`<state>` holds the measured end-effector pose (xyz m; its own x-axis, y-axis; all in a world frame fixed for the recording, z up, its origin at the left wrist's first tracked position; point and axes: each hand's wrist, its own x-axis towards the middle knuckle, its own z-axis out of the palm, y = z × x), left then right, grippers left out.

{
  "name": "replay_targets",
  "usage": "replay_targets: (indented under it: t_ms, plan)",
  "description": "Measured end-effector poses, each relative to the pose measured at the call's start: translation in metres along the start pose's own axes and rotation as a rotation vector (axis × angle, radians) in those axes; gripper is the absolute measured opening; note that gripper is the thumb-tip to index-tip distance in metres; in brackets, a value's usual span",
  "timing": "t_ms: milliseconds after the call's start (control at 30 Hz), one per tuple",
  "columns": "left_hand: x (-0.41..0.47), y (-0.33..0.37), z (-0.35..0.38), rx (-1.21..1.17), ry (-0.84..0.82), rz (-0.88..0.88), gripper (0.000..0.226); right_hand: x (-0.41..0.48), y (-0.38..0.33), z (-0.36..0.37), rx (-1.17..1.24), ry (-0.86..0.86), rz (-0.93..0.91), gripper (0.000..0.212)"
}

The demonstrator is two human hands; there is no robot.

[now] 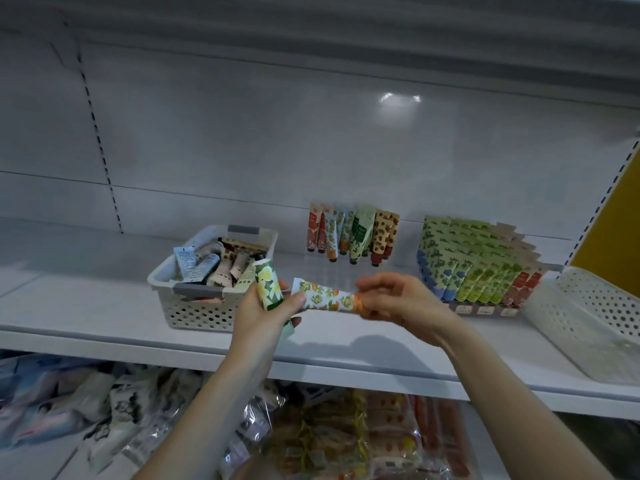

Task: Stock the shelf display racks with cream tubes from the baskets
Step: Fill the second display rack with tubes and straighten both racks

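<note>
Head view, read left to right. The white shelf (104, 306) carries everything at working height.

(a) Supply basket (207, 306), near the front edge of the shelf and heaped with loose cream tubes (214, 268). I judge it is set there so the stock is within reach.

(b) Left hand (266, 323), just right of the basket, its fingers curled round a yellow-flowered tube (269, 285) held upright. I take this tube to be parked in reserve while the other one is handled. The thumb seems to rest on the flat end of the second tube.

(c) Orange-flowered tube (325, 299), lying roughly level between the two hands and above the shelf front.

(d) Right hand (398, 299), fingertips pinching the cap end of the orange-flowered tube. I judge the grip at the cap lets the tube be turned cap-down, as the displayed ones stand.

(e) Clear rack (325, 268), behind the hands. Only its back row (351, 233) is filled, the tubes standing cap-down, so the open slots in front are the likely target.

(f) Full rack (474, 268), further right, its rows sorted by pattern; it seems to need nothing more.

(g) Second basket (588, 306), at the far right. I can make out nothing inside it.
</note>
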<state>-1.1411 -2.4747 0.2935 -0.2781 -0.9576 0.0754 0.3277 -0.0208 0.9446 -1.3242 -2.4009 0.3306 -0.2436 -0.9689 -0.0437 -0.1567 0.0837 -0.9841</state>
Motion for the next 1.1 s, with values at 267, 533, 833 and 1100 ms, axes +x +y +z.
replay_targets:
  t_ms: [267, 533, 833, 1100]
  plan:
    - [0.013, -0.001, 0.009, 0.168, -0.087, 0.082, 0.023, 0.008, 0.003, 0.014, -0.422, -0.213, -0.019, 0.014]
    - [0.036, -0.021, 0.011, 0.208, -0.073, 0.033, 0.013, 0.054, 0.014, -0.009, -0.447, 0.124, -0.097, 0.015]
    - [0.051, -0.047, -0.001, 0.24, -0.138, -0.058, 0.009, 0.153, 0.006, -0.023, -0.569, 0.683, -0.195, 0.017]
    - [0.065, -0.057, -0.01, 0.238, -0.122, -0.069, 0.012, 0.2, 0.031, -0.016, -0.604, 0.643, -0.205, 0.009]
